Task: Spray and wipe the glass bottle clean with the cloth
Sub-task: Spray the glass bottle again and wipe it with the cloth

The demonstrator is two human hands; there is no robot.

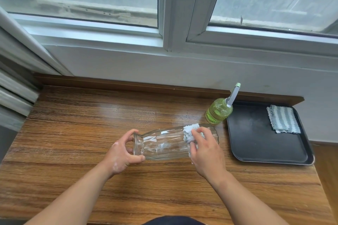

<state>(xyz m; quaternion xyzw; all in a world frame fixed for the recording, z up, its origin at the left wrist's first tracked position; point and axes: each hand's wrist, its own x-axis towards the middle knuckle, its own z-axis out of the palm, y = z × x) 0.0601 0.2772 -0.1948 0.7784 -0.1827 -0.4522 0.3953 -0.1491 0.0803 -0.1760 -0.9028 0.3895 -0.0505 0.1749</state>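
Note:
A clear ribbed glass bottle [164, 144] is held on its side above the wooden table, its mouth pointing left. My left hand [122, 153] grips the neck and mouth end, fingers and thumb curled round the rim. My right hand [206, 151] presses a crumpled pale grey cloth [190, 131] against the bottle's wide base end, with fingers curled over the cloth. A green glass spray bottle [218, 112] with a grey-white trigger head stands upright just behind the bottle's base.
A black tray [256, 142] lies at the right of the wooden table [82, 142], with a folded striped cloth [283, 121] in its far corner. A window sill and window frames rise behind the table. The table's right edge runs beside the tray.

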